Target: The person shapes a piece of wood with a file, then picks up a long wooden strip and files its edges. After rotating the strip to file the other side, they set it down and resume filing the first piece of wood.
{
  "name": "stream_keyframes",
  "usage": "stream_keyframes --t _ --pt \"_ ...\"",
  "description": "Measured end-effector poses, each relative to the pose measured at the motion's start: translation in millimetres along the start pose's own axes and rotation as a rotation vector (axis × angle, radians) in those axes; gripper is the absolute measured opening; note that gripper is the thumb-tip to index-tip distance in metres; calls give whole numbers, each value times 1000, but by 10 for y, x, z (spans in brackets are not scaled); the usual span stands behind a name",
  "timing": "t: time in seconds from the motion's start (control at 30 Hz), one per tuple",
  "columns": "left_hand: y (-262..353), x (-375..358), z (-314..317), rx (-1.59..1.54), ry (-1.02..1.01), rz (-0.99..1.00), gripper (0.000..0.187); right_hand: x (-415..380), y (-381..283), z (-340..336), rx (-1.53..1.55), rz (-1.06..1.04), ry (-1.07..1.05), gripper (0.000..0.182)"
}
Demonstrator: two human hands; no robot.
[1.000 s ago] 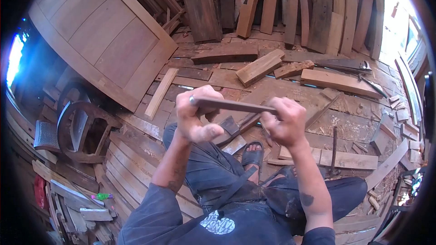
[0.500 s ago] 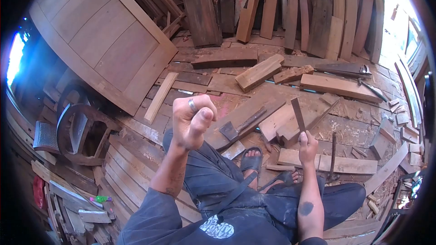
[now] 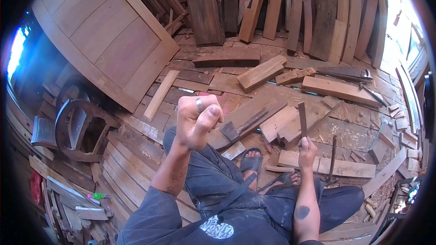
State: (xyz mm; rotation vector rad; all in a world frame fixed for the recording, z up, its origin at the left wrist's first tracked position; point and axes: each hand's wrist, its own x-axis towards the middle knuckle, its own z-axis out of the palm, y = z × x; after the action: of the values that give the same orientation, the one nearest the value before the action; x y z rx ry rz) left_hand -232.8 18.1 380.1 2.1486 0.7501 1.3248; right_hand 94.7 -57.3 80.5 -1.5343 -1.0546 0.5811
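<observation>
My left hand [image 3: 198,120], with a ring on one finger, is raised in a closed fist above my thigh. The thumb presses against the curled fingers, and whatever may be inside is hidden. Lower and to the right, my right hand [image 3: 307,153] grips the bottom end of a narrow dark flat strip [image 3: 303,120], which points up and away from me. Behind the strip lie a notched wood block [image 3: 302,129] and a paler board [image 3: 277,121]. A light plank [image 3: 347,166] lies beside my right hand, with a thin dark rod [image 3: 333,154] standing across it.
A large panelled wooden door [image 3: 102,27] leans at the upper left. Many boards [image 3: 327,22] stand along the back. A handsaw [image 3: 345,72] and a hammer [image 3: 373,94] lie at the right among offcuts. A round-framed wooden piece [image 3: 59,131] sits at the left.
My left fist has shifted slightly to the right and turned a little. The strip in my right hand has moved right and down slightly and stands more upright.
</observation>
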Motion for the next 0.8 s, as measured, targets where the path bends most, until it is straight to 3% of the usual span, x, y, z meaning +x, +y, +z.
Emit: stream_keyframes --t 0.23,0.3,0.53,0.8 --pt "-195 -80 29 -242 -43 41 19 25 -171 42 61 -51 5 47" --pt "-374 -141 88 -243 -41 134 22 48 -462 102 19 -174 -6 43" --pt "-438 -185 220 -220 -133 81 22 167 -1496 436 100 -677 -152 23" --pt "-455 -169 325 -172 -153 194 25 283 -2213 630 0 -786 -123 22"
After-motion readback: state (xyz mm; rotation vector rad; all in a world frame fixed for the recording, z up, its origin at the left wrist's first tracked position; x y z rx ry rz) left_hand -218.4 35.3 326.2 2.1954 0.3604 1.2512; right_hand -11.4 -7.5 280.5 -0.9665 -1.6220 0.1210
